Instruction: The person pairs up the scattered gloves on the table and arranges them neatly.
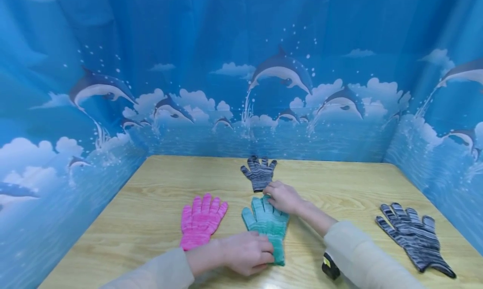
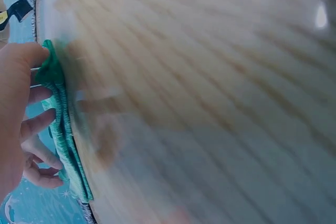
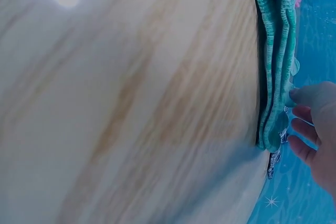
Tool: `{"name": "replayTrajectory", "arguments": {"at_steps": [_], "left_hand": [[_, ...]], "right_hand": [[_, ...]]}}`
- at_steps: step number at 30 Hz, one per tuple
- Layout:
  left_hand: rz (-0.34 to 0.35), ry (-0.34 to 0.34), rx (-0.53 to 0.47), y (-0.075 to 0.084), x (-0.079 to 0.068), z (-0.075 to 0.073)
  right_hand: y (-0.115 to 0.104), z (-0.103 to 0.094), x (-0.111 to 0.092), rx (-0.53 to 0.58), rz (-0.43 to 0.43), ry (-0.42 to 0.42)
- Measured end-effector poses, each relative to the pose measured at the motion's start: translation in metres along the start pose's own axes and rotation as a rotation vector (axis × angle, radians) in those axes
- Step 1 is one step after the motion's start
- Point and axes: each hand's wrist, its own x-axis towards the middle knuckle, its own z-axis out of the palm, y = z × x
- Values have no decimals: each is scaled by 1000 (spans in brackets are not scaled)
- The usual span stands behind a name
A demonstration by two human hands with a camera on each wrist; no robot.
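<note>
A green knitted glove lies flat on the table with its fingers pointing away from me. My left hand is at its cuff, and in the left wrist view the thumb and fingers pinch the cuff's edge. At the far end my right hand holds the glove's fingertips. From the right wrist side the thumb presses on a glove finger, and the glove's edge shows folded layers. A pink glove lies just left, its cuff partly hidden behind my left forearm.
Beyond the green glove lies a small black-and-grey striped glove. Another larger striped glove is at the right side of the wooden table. A black strap device sits by my right sleeve. Dolphin-print curtains enclose the table.
</note>
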Motion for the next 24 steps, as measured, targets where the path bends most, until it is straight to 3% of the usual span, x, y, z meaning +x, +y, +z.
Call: {"name": "replayTrajectory", "arguments": {"at_steps": [9,20,24], "left_hand": [[30,42,122,3,-4,9],[13,54,15,-1,-8,10],[8,58,6,-2,-8,8]], "right_hand": [[1,0,-1,21,36,6],[-3,5,3,33,35,-18],[-2,0,6,118,82,-13]]}}
